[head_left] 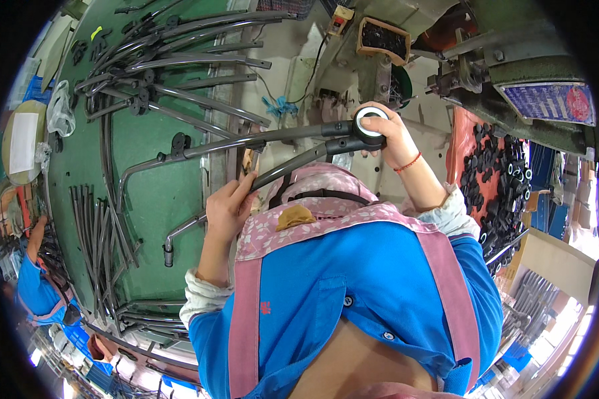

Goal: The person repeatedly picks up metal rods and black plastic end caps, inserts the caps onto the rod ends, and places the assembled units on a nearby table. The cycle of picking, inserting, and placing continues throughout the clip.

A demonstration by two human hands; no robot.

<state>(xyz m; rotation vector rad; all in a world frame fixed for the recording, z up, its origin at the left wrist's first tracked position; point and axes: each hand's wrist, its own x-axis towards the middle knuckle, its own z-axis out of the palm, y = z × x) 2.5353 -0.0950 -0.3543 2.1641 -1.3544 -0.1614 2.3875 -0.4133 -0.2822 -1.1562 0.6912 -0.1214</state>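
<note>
A dark grey tube frame lies across in front of me, its two long tubes meeting at a round black joint with a white ring. My left hand is closed around the nearer tube, whose bent end reaches out over the green table. My right hand grips the round joint, the thumb pressed on the middle of the white ring. Part of the joint is hidden by that hand. The farther tube runs left to a bend above the table and carries a small black fitting.
Several similar tubes are piled on the green table, with more bundled at its near left. At the right stands a green machine, beside a heap of black round parts. A box of small dark pieces sits ahead. A co-worker is at far left.
</note>
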